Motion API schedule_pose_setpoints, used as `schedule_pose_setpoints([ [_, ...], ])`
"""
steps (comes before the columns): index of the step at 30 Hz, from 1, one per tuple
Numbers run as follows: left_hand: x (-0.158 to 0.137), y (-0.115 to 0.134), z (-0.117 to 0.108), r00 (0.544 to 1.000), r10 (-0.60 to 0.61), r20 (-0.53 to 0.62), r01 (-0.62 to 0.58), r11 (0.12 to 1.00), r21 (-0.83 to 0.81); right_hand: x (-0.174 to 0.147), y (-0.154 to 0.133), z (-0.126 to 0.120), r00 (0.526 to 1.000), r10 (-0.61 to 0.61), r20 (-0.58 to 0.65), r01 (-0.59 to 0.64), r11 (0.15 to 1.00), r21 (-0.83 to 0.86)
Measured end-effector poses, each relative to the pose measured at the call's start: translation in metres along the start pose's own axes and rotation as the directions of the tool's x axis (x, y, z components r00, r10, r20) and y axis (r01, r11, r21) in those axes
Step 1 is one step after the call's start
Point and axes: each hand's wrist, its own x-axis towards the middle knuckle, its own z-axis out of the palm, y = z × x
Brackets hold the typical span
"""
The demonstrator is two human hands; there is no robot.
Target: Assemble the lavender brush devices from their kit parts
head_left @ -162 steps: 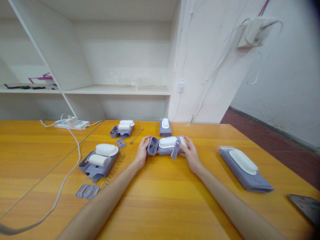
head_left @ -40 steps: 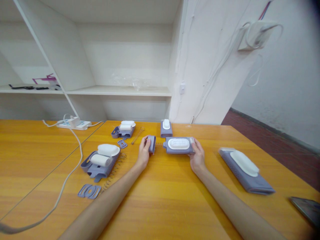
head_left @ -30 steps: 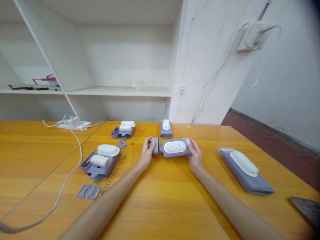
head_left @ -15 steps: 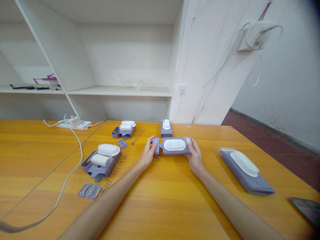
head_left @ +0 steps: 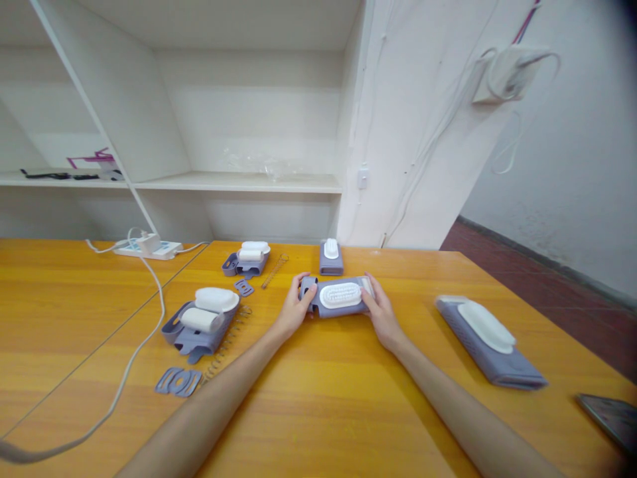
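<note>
The near underside of the lavender-grey plastic oblong case with a white bristled oval pad on top (head_left: pixel 337 297) is hidden, as are the palm sides of both hands, and the seam where its short left end cap meets the main body sits partly behind a thumb, so whether the two parts are fully seated cannot be told. A dark flat device (head_left: pixel 610 411) is cut off at the lower right corner and too blurred to identify. The case lies lengthwise across the yellow-orange wooden table (head_left: pixel 318 398), near its far middle, slightly tilted. The left hand (head_left: pixel 296 310) is curled around the case's left end, thumb on top of the cap. The right hand (head_left: pixel 381 312) clasps the right end, fingers wrapped over the far edge. Just behind the case stands a smaller lavender unit with a white top (head_left: pixel 331 256). To the left lie two open lavender cases holding white rollers (head_left: pixel 202 320), thin coiled metal springs (head_left: pixel 226 337) and a flat lavender slotted plate (head_left: pixel 178 381). Well to the right rests a longer closed lavender case with a smooth white pad (head_left: pixel 490 338).
</note>
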Motion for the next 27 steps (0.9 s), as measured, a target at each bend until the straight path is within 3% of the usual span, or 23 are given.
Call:
schedule_pose_setpoints([
  [5, 0.0013, 0.0027, -0.0017, 0.995, 0.027, -0.091, -0.025, 0.999, 0.027, 0.0013, -0.0018, -0.0013, 0.992, -0.026, 0.12, 0.036, 0.996, -0.078],
  [9, 0.002, 0.0026, -0.0021, 0.993, 0.004, -0.119, -0.001, 1.0, 0.028, 0.0012, -0.0005, -0.0007, 0.997, 0.006, 0.072, -0.004, 1.0, -0.029],
  [16, 0.0003, 0.0025, -0.0038, 0.999, 0.017, -0.042, -0.018, 1.0, -0.019, 0.0025, 0.0018, 0.0008, 1.0, 0.007, -0.011, -0.007, 1.0, 0.031],
  [27, -0.0004, -0.0019, -0.0047, 0.999, 0.028, -0.017, -0.027, 0.997, 0.07, 0.0019, 0.0014, -0.0026, 0.991, -0.069, 0.115, 0.085, 0.985, -0.149],
])
